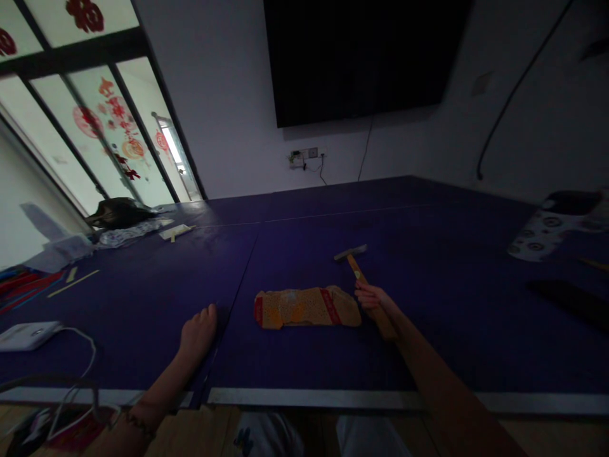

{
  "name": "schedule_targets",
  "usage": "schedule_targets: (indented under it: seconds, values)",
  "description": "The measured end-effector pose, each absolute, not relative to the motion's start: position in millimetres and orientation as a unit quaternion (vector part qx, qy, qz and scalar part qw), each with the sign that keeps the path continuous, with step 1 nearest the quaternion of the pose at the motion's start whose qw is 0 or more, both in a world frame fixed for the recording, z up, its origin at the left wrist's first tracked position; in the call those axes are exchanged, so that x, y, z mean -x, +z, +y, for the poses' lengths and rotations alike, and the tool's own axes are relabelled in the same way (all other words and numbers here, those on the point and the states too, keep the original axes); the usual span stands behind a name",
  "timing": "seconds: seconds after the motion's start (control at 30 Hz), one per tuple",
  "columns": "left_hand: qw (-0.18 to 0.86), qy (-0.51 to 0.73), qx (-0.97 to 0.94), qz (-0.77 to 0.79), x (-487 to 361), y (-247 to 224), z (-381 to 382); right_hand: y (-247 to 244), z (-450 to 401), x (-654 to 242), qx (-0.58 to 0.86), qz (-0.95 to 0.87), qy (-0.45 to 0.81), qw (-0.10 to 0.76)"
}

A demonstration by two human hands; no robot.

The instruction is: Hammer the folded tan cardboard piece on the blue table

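Observation:
My right hand (374, 297) is wrapped round the wooden handle of a hammer (360, 273), right of centre over the purple table (304, 362). The hammer's metal head points away from me. Just left of that hand lies a flat, tan speckled piece with red bands (307, 306), like an insole or a folded packet; its exact kind I cannot make out. To the left, my left hand (200, 327) rests on the table as a loose fist, apart from the speckled piece. Its fingers are curled under, and whatever may be inside them is hidden.
A white power bank (29, 335) with a cable lies at the left edge. Coloured strips (28, 285), a clear plastic box (59, 252) and a dark bag (121, 212) are farther back. At right stand a patterned white container (535, 238) and a dark flat object (566, 298).

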State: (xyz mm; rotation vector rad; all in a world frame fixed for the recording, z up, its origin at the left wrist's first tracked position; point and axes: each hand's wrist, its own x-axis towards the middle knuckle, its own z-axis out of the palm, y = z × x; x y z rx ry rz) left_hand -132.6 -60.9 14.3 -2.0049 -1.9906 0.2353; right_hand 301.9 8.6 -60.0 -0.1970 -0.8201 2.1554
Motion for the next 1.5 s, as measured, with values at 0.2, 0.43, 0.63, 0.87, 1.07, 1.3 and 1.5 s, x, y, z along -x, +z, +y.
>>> schedule_targets:
  seconds: [0.2, 0.43, 0.63, 0.87, 1.07, 1.3, 1.5]
  values:
    - [0.214, -0.007, 0.611, -0.762, 128.1, 11.1, -42.4, -63.7, 9.3, -302.2, 0.086, -0.321, 0.853, 0.403]
    - [0.141, -0.041, 0.555, -0.819, 136.5, 4.2, -26.1, -63.9, 11.0, -301.8, 0.107, -0.316, 0.853, 0.402]
    - [0.119, -0.049, 0.526, -0.841, 138.3, 6.0, -18.1, -64.4, 11.0, -301.9, 0.103, -0.317, 0.855, 0.398]
    - [0.134, -0.059, 0.524, -0.839, 135.7, 9.4, -22.8, -63.4, 13.1, -301.8, 0.091, -0.325, 0.858, 0.387]
    - [0.169, -0.066, 0.531, -0.827, 140.7, 10.2, -26.4, -63.3, 12.7, -300.3, 0.085, -0.327, 0.858, 0.387]
    - [0.218, -0.077, 0.536, -0.812, 141.2, 12.9, -28.3, -64.3, 12.1, -301.0, 0.09, -0.328, 0.856, 0.388]
    - [0.224, -0.074, 0.563, -0.792, 136.8, 14.0, -29.9, -63.7, 12.7, -301.6, 0.087, -0.335, 0.859, 0.376]
